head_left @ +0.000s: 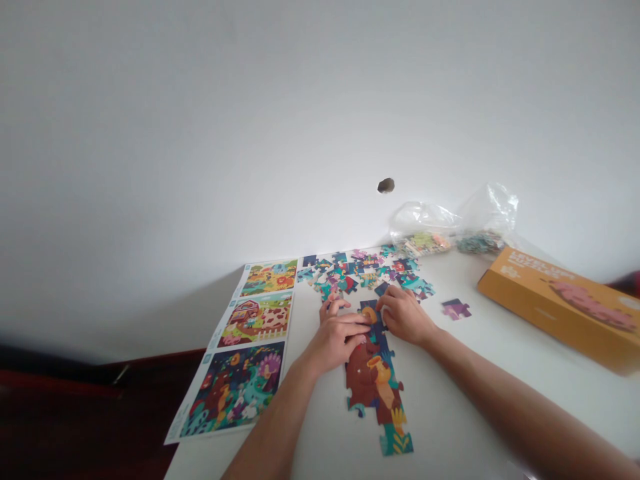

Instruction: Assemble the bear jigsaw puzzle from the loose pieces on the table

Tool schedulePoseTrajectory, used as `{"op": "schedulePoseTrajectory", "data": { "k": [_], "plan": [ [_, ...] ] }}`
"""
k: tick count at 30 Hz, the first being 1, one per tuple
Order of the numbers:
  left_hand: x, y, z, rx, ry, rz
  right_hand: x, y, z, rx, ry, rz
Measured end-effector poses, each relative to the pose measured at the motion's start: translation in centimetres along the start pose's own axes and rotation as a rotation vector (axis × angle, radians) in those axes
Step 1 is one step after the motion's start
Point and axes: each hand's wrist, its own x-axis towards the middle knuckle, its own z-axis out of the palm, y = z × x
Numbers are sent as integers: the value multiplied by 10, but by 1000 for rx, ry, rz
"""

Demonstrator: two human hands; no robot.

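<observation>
My left hand (340, 340) and my right hand (403, 315) meet over the top end of a part-built jigsaw puzzle (375, 393), which shows a brown bear and a yellow jar. Fingers from both hands close around an orange-and-blue jigsaw piece (369, 315) at that end, partly hiding it. My left hand also covers the puzzle's upper edge. A heap of loose jigsaw pieces (357, 270) lies just beyond my hands, and a small joined purple cluster of pieces (456, 309) sits to the right.
A printed sheet of puzzle pictures (235, 353) lies along the white table's (450, 413) left edge. Two clear plastic bags with pieces (423, 223) (487, 220) stand at the back. An orange puzzle box (555, 307) lies at right, against a white wall.
</observation>
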Motion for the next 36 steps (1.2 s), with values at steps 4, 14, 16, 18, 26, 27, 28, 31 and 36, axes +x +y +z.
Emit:
{"op": "schedulePoseTrajectory", "data": {
  "k": [4,14,16,18,26,27,28,31,36],
  "plan": [
    [0,0,-1,18,14,4,0,0,-2,5,-1,-8],
    [0,-1,0,20,27,7,-1,-1,-6,8,-36,-34],
    [-1,-3,2,17,38,9,-1,-1,-7,12,-44,-38],
    [-1,-4,2,15,45,10,-2,-2,-7,14,-49,-44],
    [-2,-2,1,23,54,24,-4,-6,-12,39,-59,-89],
    [-1,-2,0,26,51,24,-4,-6,-12,45,-63,-102],
    [-1,-1,-1,29,50,23,-4,-7,-12,50,-70,-116],
    [-1,0,-1,34,49,23,-4,-8,-13,67,-88,-156],
    [-1,-1,1,31,58,22,-4,-9,-14,94,-102,-200]
  ]
}}
